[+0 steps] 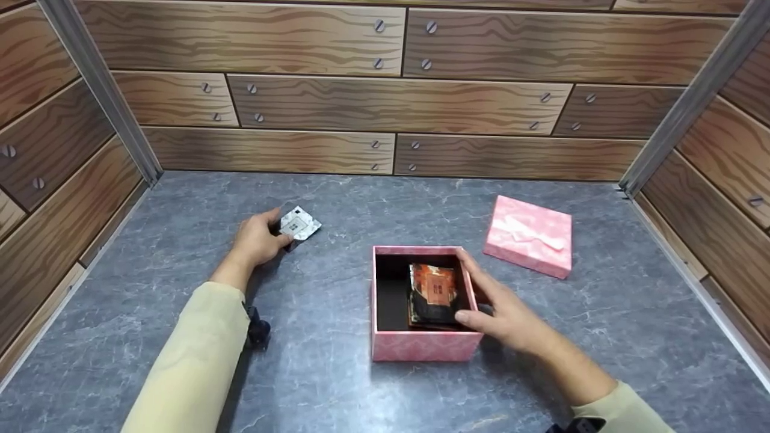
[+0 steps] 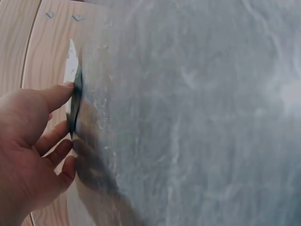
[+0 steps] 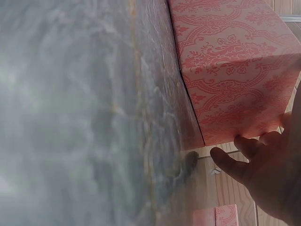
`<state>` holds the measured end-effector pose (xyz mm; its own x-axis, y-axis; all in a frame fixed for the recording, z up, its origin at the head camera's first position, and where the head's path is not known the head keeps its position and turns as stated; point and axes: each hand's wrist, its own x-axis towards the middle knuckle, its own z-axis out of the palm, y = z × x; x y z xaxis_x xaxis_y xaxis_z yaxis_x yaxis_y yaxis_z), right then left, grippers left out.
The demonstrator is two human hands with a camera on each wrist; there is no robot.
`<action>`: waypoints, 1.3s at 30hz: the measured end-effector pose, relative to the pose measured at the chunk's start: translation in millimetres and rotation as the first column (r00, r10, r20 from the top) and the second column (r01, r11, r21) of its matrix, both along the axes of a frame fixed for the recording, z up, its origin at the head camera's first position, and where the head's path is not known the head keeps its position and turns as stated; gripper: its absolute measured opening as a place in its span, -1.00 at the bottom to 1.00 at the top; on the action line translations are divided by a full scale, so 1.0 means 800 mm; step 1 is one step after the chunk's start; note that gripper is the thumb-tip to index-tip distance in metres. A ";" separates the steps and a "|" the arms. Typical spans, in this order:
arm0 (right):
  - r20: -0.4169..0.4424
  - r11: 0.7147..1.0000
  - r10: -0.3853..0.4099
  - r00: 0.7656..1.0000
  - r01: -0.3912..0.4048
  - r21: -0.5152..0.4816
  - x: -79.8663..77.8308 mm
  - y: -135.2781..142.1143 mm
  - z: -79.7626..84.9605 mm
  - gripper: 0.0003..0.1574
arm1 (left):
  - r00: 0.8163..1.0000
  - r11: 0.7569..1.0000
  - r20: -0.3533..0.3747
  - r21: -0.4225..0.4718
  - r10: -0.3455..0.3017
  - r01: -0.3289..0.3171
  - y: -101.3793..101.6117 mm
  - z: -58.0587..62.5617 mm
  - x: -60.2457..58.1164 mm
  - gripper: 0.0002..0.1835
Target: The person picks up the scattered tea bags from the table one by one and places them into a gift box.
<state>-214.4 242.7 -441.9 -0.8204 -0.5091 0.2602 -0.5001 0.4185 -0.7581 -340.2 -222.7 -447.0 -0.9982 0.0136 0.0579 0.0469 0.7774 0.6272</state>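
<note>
Between thumb and fingers my left hand (image 1: 257,239) pinches a thin, flat white-patterned packet (image 1: 299,224) with a dark area along its edge, low over the tabletop. In the left wrist view the packet (image 2: 71,82) shows nearly edge-on, the thumb on its white face. My right hand (image 1: 502,307) grips the right wall of an open pink box (image 1: 424,347), thumb over the rim and fingers along the outside. Inside the box lies a stack of flat printed packets (image 1: 434,288), the top one orange and black. The right wrist view shows the box's floral side (image 3: 230,61), with fingertips at its edge.
A pink lid (image 1: 529,234) with a pale bow lies on the grey marbled tabletop (image 1: 325,288), behind and to the right of the box. Wood-patterned panels (image 1: 313,102) enclose the back and both sides.
</note>
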 end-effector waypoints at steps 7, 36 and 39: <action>-0.002 1.000 0.000 1.000 0.000 0.003 0.000 0.000 0.000 0.25 | 0.998 0.999 0.029 0.024 -0.048 0.047 0.000 0.006 0.008 -0.33; -0.013 1.000 -0.002 1.000 0.002 0.012 0.000 -0.001 0.000 0.21 | 0.977 0.970 0.089 0.166 -0.195 0.179 -0.008 0.040 0.057 -0.70; -0.014 1.000 0.015 1.000 -0.015 -0.003 0.000 -0.002 0.000 0.21 | 0.981 0.972 0.045 0.150 -0.190 0.182 0.002 0.053 0.063 -0.70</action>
